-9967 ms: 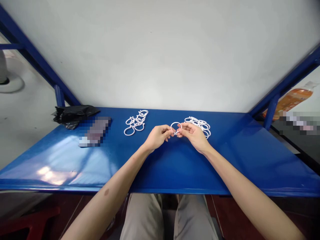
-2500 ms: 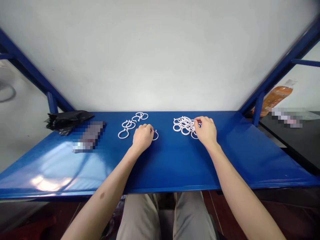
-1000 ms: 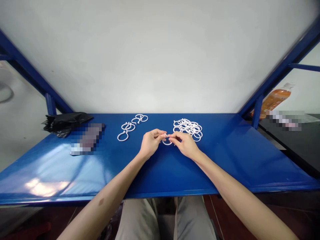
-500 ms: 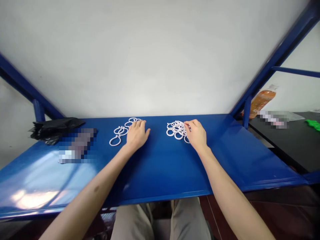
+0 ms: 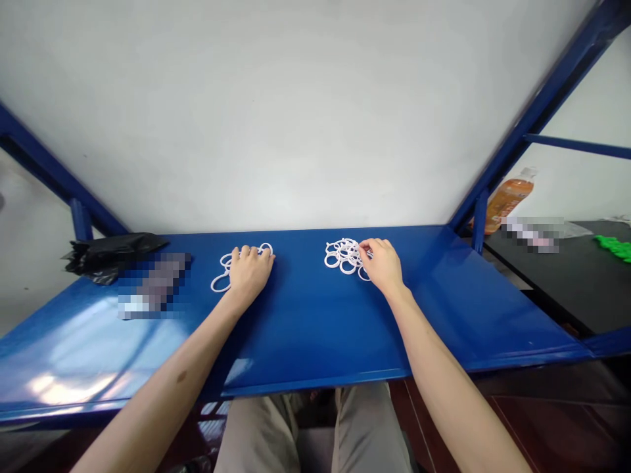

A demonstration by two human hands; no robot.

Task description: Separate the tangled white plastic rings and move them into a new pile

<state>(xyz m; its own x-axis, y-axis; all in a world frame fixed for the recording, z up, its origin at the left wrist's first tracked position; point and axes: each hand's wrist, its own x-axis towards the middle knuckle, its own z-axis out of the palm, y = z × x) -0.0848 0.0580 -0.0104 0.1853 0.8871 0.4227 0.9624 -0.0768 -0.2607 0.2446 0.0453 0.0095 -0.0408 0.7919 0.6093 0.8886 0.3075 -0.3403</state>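
Several white plastic rings, each with a small knob like a shower curtain ring, lie in two groups on the blue table (image 5: 305, 328). Over the left group of rings (image 5: 212, 284) my left hand (image 5: 250, 274) rests palm down, fingers laid out and covering part of them. The right group is a tight overlapping pile of rings (image 5: 348, 257). At its right edge is my right hand (image 5: 384, 264), thumb and forefinger pinched together on a ring there. The fingers partly hide that ring.
On the left lie a black plastic bag (image 5: 116, 251) and a blurred-out object (image 5: 155, 286). Blue frame bars rise at both sides, with a pale wall behind. To the right, a black table (image 5: 552, 282) carries an orange drink bottle (image 5: 510, 197) and green pieces (image 5: 614, 247).
My left hand has moved left and slightly toward me, onto the left rings, covering more of them. My right hand stays pinched at the pile's right edge. The view has shifted slightly.
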